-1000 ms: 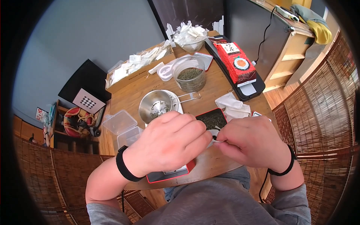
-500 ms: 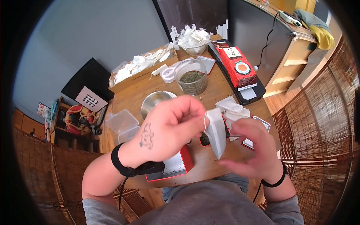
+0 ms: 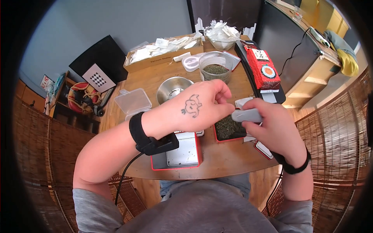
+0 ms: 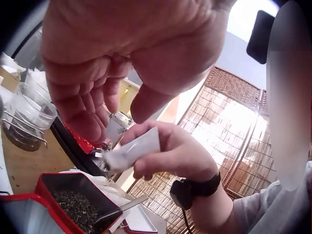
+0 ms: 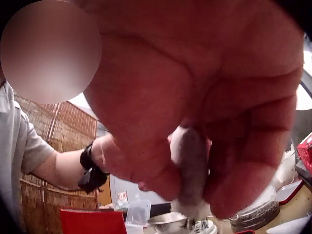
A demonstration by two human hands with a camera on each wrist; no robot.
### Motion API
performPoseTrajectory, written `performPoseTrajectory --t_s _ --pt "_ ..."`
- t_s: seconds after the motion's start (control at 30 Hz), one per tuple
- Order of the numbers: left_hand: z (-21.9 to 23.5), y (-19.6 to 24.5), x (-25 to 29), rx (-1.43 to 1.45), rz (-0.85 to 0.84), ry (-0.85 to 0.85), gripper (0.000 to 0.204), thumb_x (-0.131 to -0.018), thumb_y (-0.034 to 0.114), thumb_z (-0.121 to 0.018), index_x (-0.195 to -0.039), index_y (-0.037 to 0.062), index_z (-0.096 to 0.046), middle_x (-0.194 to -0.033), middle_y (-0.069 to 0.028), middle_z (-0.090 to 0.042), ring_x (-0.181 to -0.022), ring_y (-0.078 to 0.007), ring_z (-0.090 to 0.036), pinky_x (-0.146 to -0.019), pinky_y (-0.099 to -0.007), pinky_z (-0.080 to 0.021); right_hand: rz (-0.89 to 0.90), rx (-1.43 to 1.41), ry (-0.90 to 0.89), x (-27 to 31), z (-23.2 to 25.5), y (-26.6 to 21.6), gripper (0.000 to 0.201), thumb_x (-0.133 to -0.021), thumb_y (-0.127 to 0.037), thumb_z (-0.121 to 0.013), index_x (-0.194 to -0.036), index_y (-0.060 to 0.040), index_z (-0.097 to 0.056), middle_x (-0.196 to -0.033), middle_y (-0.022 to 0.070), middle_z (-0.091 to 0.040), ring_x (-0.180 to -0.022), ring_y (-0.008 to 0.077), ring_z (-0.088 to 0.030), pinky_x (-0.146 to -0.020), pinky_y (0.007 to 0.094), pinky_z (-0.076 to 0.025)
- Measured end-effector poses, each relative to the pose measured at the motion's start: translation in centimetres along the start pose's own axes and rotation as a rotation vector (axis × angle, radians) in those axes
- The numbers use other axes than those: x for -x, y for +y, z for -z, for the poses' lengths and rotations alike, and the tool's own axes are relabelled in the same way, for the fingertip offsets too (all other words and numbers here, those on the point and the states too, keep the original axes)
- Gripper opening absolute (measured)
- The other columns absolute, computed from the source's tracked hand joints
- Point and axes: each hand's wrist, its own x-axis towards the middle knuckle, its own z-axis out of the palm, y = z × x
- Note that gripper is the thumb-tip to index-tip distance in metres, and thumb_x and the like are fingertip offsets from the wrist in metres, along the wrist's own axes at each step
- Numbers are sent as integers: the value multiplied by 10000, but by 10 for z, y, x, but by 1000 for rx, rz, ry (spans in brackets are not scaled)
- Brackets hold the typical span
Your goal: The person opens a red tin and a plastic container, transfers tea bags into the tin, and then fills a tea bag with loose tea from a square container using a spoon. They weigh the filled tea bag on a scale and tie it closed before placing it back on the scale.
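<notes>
Right hand [image 3: 272, 124] grips a rolled white paper tea bag [image 3: 247, 115] above the red tin of loose tea [image 3: 228, 128]; left hand [image 3: 198, 108] hovers beside it, fingers loosely curled, holding nothing.

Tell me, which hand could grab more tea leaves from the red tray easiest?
Probably the left hand: it holds nothing and hovers right beside the red tray of tea leaves. The right hand is busy, fingers curled round the rolled white pouch.

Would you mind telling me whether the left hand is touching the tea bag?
Apart: the left wrist view shows open space between the left hand and the tea bag.
</notes>
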Motion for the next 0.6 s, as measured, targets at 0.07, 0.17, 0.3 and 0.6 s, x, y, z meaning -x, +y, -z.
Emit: performPoseTrajectory --t_s 0.07,0.17,0.3,0.6 --pt "5 7 -4 -85 25 -134 281 -1000 231 -734 -1126 -18 -702 -967 -62 -745 -855 -124 -671 -774 -310 -551 204 410 -233 -12 -6 6 328 -855 -168 -763 -1157 -45 -721 -906 193 -760 -881 369 -759 -790 466 -601" --pt "8 20 -4 -149 61 -156 279 -991 235 -724 -1118 -13 -734 -938 -92 -766 -817 -132 -682 -752 -321 -554 167 545 -285 -20 -10 -4 310 -836 -217 -762 -1100 -58 -730 -892 190 -752 -885 408 -738 -808 514 -592" --pt "8 20 -3 -164 53 -168 292 -974 233 -720 -1136 -7 -752 -932 -125 -776 -807 -176 -712 -747 -336 -564 160 580 -285 -23 -10 -7 302 -838 -271 -767 -1046 -53 -740 -892 188 -751 -887 404 -738 -809 508 -590" --pt "-5 7 -16 -365 -136 -245 224 -945 204 -686 -1069 35 -765 -861 -172 -752 -820 -308 -751 -763 -408 -578 127 450 -428 -31 -1 -4 349 -844 -343 -774 -1033 -49 -765 -916 185 -753 -906 393 -735 -833 482 -577"
